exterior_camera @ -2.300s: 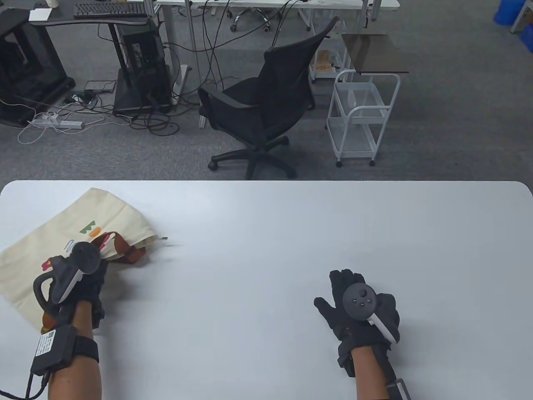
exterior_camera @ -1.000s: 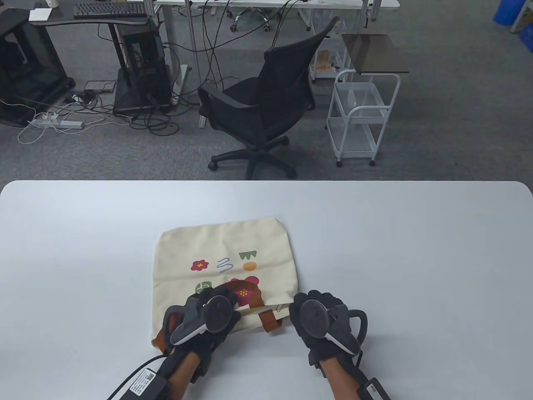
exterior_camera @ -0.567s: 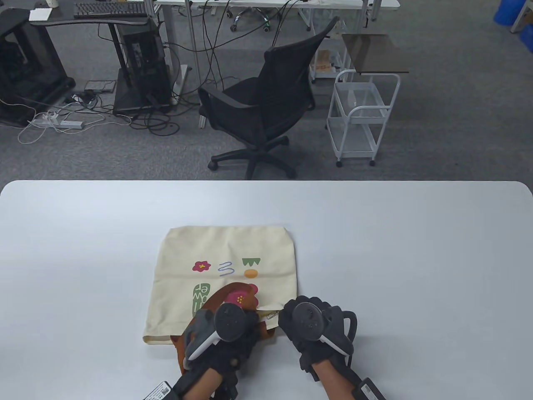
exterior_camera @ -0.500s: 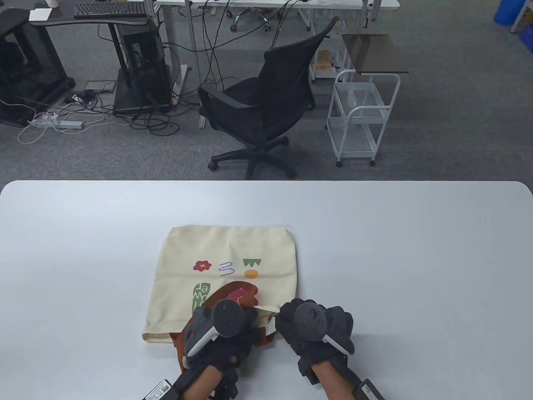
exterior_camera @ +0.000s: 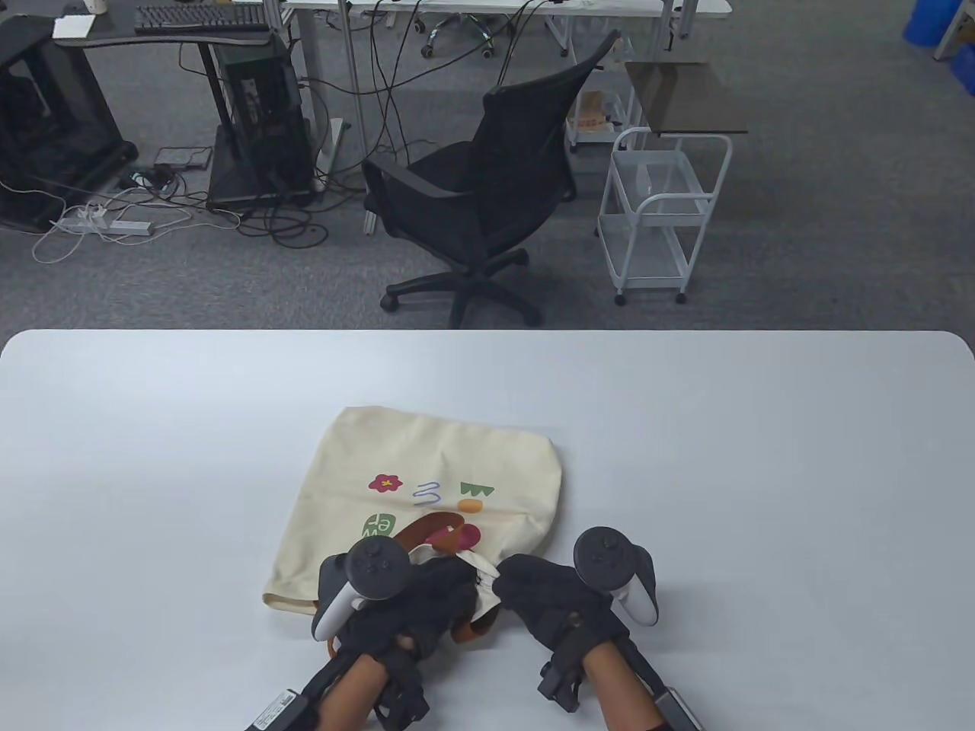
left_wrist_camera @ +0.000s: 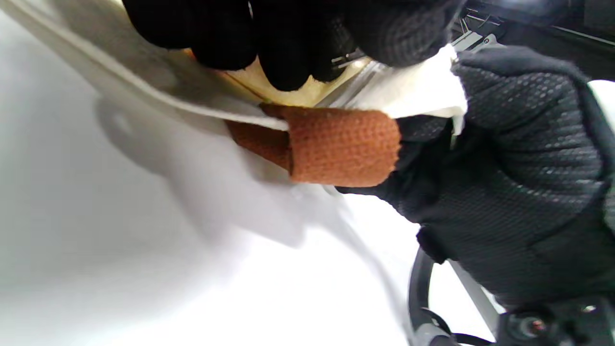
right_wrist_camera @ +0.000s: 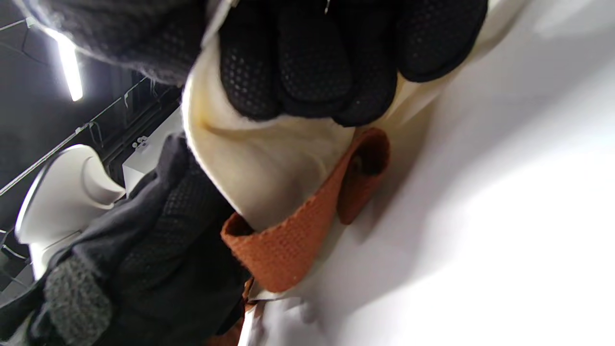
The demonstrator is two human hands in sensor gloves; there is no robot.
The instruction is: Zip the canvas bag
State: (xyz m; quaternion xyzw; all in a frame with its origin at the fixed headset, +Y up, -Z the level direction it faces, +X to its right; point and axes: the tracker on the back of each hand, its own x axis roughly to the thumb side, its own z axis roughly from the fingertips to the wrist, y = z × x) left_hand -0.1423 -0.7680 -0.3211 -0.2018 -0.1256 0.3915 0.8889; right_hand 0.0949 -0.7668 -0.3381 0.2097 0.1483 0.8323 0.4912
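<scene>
Cream canvas bag flat on the white counter, near the front edge and a little left of centre, printed side up, open mouth toward the person, bottom edge pointing away. At the left of the mouth, left hand set on the bag's near edge, fingers curled down onto the cream cloth beside the metal zip, closed on the fabric; exact hold on the zip hard to tell. Brown strap looping over the printed flowers just beyond that hand, another length of the same webbing folded under the mouth, touching the counter. At the right corner of the mouth, right hand just beside the left, nearly touching it, fingers bunched tight round the cream corner, pinching it and lifting it slightly off the counter. Whether a zip pull sits inside that pinch cannot be told. Beyond the counter, a black office chair and a white trolley on grey carpet.
</scene>
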